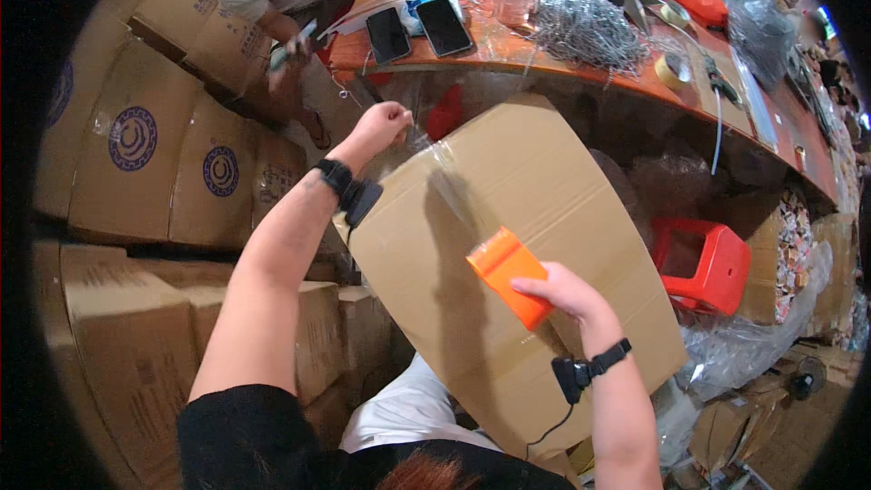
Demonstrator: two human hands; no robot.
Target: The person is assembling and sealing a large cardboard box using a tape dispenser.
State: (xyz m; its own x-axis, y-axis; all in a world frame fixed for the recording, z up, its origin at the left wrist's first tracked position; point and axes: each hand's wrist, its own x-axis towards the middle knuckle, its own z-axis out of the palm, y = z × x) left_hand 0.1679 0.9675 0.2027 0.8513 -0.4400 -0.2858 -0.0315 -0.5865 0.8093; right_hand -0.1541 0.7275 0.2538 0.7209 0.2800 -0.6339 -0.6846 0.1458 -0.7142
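An orange dispenser [510, 278] is gripped in the right hand [570, 290], at the top of the carton [572, 200]; contact cannot be confirmed. It is judged light, rigid and best held by its sides. Clear tape [454, 189], judged flimsy and sticky, is seen on the carton. The left hand [386, 125] is closed near the far-left edge; what is held cannot be told. Beyond, a table [508, 53] is noted.

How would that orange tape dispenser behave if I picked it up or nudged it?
The orange tape dispenser looks stiff, with crisp, straight edges. It is probably light, since the right hand alone holds it. Its flat faces suggest sliding rather than rolling on the cardboard box.
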